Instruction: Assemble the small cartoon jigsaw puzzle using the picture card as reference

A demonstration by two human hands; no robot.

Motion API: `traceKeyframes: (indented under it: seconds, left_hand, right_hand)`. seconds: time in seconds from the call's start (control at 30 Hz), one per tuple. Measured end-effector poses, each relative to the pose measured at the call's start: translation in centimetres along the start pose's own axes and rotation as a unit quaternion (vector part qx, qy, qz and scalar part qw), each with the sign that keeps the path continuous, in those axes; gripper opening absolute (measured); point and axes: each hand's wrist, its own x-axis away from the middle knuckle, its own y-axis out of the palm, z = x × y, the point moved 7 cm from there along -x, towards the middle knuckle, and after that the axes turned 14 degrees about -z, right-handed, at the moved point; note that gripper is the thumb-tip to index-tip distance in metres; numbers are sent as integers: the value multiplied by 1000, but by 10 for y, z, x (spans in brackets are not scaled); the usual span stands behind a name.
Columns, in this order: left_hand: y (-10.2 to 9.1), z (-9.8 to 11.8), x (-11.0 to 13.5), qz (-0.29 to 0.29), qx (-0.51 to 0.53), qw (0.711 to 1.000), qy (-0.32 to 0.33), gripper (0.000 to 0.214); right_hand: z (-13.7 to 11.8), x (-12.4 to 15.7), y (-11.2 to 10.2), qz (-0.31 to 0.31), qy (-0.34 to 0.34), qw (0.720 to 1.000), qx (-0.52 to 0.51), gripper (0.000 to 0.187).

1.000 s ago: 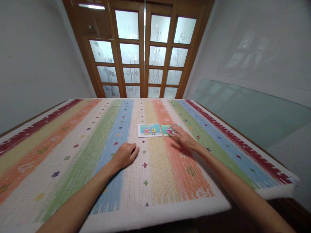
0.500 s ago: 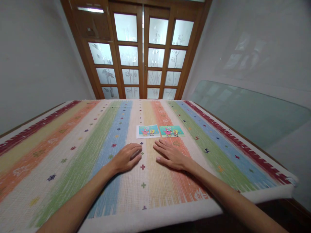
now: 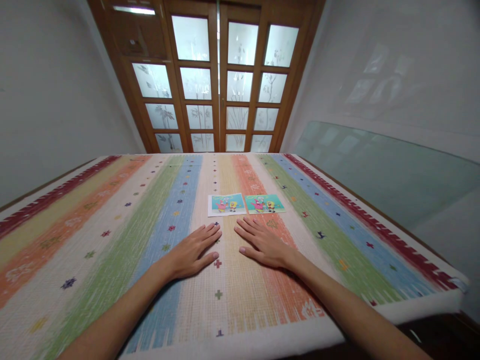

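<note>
Two cartoon picture cards lie flat, side by side, on the striped cloth (image 3: 210, 280). The left card (image 3: 226, 205) has a white margin at its left and lower edges; the right card (image 3: 265, 204) is coloured to its edges. Both show a pink and a yellow figure on blue-green. My left hand (image 3: 195, 250) rests palm down on the cloth, thumb apart, below and left of the left card. Below the cards, my right hand (image 3: 264, 244) lies flat with fingers stretched out. Neither hand holds anything or touches a card.
The cloth covers a wide table with a white front edge (image 3: 240, 345). Beyond it stand wooden doors (image 3: 220, 115) with frosted glass panes. A pale green curved panel (image 3: 375, 170) leans along the right wall, and a plain wall (image 3: 48, 90) is at the left.
My left hand has flattened, its fingers more stretched out, and shifted slightly. The right hand stays nearly in place. The cards lie as before, and the view has moved a little.
</note>
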Motion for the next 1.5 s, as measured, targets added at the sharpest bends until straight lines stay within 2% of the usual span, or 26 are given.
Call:
traceKeyframes:
  seconds: [0.17,0.8,1.27,1.5]
  left_hand:
    - [2,0,1,-18,-3,1000,-1,65]
    - [0,3,2,-24,2,1000,2,69]
    - [4,0,1,-30,-8,999,-7,69]
    - [6,-1,1,-39,-10,999,-15,70]
  right_hand:
    - [-1,4,0,-1,0,1000,0,69]
    - [0,3,2,-1,-1,1000,-6,68]
    - [-3,3,0,-19,8,1000,1,69]
    - [-2,3,2,-7,4,1000,4,66]
